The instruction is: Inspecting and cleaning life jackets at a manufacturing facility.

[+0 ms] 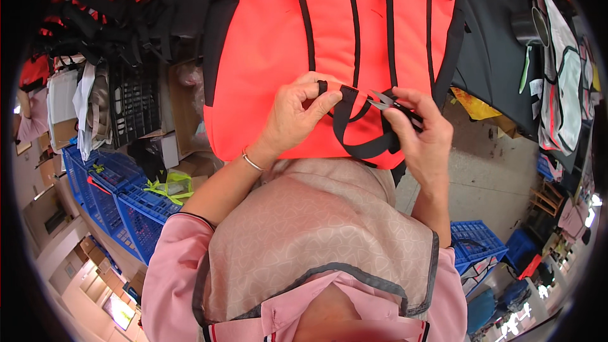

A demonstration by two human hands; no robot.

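Note:
A bright red-orange backpack (253,82) with black-edged shoulder straps lies in front of me, its lower end against my apron. My left hand (294,111) pinches a black webbing strap (347,102) near the end of one shoulder strap, thumb on top. A dark band circles one of its fingers. In my right hand (421,133) is a pair of thread snips (382,101), black-handled, with the metal blades pointing left toward the webbing. The blade tips are close to the strap; I cannot tell whether they touch it. A loop of the webbing hangs below.
Blue plastic crates (136,209) stand at the left, one with a yellow-green mesh piece (171,187) on it. Another blue crate (475,240) is at the right. Black straps and red bags (120,25) are heaped at the far left. A grey-and-white bag (557,88) hangs at the right.

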